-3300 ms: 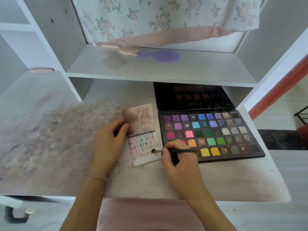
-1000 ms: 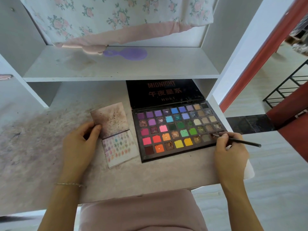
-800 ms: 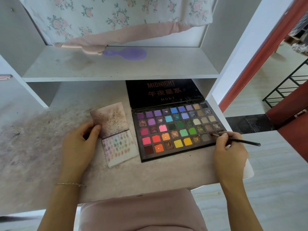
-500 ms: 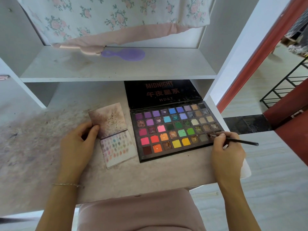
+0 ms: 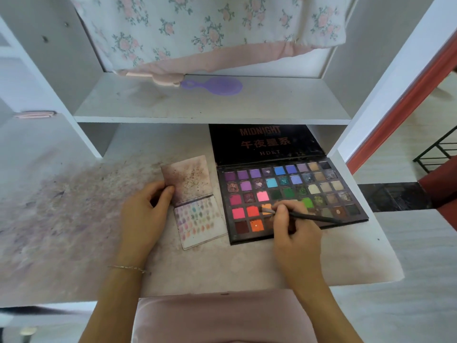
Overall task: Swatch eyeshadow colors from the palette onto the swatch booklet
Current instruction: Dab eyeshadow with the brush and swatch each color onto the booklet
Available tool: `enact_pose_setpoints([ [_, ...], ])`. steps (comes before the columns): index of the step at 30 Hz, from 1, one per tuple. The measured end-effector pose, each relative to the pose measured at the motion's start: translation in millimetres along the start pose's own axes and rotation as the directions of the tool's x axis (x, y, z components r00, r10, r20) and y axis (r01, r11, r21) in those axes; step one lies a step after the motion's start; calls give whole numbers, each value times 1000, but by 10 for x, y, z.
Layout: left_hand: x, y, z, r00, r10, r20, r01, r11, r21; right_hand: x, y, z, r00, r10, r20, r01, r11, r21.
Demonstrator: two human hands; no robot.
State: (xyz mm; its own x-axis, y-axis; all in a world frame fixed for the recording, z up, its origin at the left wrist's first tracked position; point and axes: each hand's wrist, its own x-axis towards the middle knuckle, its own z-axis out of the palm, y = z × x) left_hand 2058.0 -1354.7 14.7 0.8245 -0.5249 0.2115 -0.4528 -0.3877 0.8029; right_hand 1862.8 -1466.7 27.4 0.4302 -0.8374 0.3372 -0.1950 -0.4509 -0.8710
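Observation:
An open black eyeshadow palette (image 5: 333,191) with several rows of coloured pans lies on the desk, its lid leaning back. Left of it lies the open swatch booklet (image 5: 197,219), its lower page dotted with pastel swatches. My left hand (image 5: 146,214) holds the booklet's left edge, thumb on the stained upper page. My right hand (image 5: 294,233) grips a thin dark brush (image 5: 314,217) over the palette's lower rows. The brush tip sits on an orange pan (image 5: 266,208). My hand hides some pans beneath it.
The white desk (image 5: 74,219) is smeared with purple-grey powder on the left. A shelf above holds a purple hand mirror (image 5: 217,85) and a hanging floral cloth (image 5: 210,33). The desk's right edge drops to a tiled floor; a pink-clothed lap is below.
My right hand has moved left with the brush, from the palette's lower right pans to the orange pan near its lower left. The left hand stays on the booklet.

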Motion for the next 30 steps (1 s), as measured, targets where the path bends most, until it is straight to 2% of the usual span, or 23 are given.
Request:
enact_pose_setpoints([
  [6,2,-3,-7,1000,-3,8,3,1000,-4,-57,-139,364,973,-37,228,44,999,-28],
  [8,4,-6,-8,1000,2,9,-2,1000,2,-51,-148,430,962,-62,265,77,996,-44],
  [23,11,5,-13,1000,18,-10,-17,1000,3,-22,-161,482,927,-50,372,123,977,-175],
  [30,16,3,2,1000,10,-20,-10,1000,-6,-17,-171,476,920,-79,383,146,978,-150],
])
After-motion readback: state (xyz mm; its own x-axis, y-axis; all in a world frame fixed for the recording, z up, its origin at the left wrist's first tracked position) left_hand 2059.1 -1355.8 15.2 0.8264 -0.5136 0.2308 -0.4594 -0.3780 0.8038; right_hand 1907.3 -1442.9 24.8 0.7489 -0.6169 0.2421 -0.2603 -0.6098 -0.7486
